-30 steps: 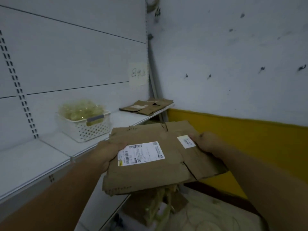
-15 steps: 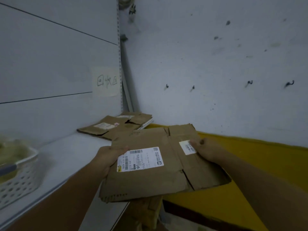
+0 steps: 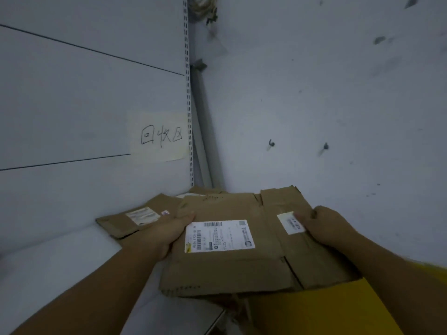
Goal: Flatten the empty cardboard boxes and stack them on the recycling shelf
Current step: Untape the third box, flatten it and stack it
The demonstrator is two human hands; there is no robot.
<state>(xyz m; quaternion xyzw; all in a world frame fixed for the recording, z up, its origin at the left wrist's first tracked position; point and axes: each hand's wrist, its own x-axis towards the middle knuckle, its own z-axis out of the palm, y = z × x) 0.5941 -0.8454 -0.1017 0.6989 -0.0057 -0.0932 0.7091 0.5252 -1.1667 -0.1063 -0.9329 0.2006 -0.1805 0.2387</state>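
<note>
I hold a flattened brown cardboard box (image 3: 242, 267) with a white shipping label on top. My left hand (image 3: 164, 233) grips its left edge and my right hand (image 3: 324, 226) grips its right edge beside a small white sticker. The box hovers over the right end of the white shelf (image 3: 60, 267), partly past the shelf's front edge. Beneath and behind it lies a stack of flattened boxes (image 3: 135, 218) in the shelf's far corner, partly covered by the held box.
A handwritten paper note (image 3: 159, 136) is stuck on the shelf's back panel above the stack. A grey wall (image 3: 338, 105) with small hooks closes the right side, with a yellow band (image 3: 326, 310) low down. A slotted upright (image 3: 188, 105) marks the corner.
I have come closer to the shelf's corner, carrying the flattened box forward until it overlaps the stack. The white basket has dropped out of view on the left.
</note>
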